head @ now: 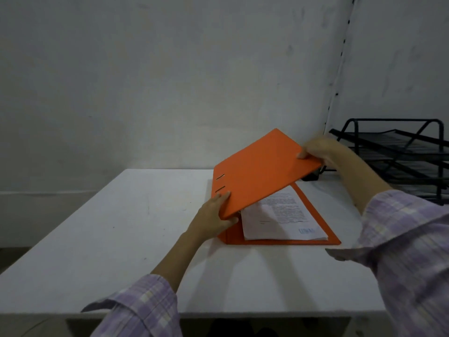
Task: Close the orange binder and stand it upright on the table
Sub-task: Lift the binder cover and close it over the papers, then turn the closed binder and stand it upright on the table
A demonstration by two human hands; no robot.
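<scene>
Your orange cardboard lever-arch binder [264, 171] lies on the white rectangular table [121, 227], toward its far right part, with the back cover flat on the surface and the front cover raised at a slant over the contents, so the binder is partly open; a stack of white printed sheets [284, 220] rests inside on the lower cover, its near edge and a blue mark visible below the lifted cover; your left hand [213, 217] is at the spine end, fingers close together on top of the front cover near two dark slots, thumb tucked under the cover's near corner, so the cover is pinched between thumb and fingers; your right hand [315, 149] holds the free far edge of the same cover, thumb pressed on the upper face; the other fingers are behind the edge and blurred, and you cannot tell their spread; both forearms show lilac checked sleeves [408, 251]; a black wire-mesh tiered letter tray [398, 152] stands at the right, just beyond your right hand, against the pale wall [170, 69].
</scene>
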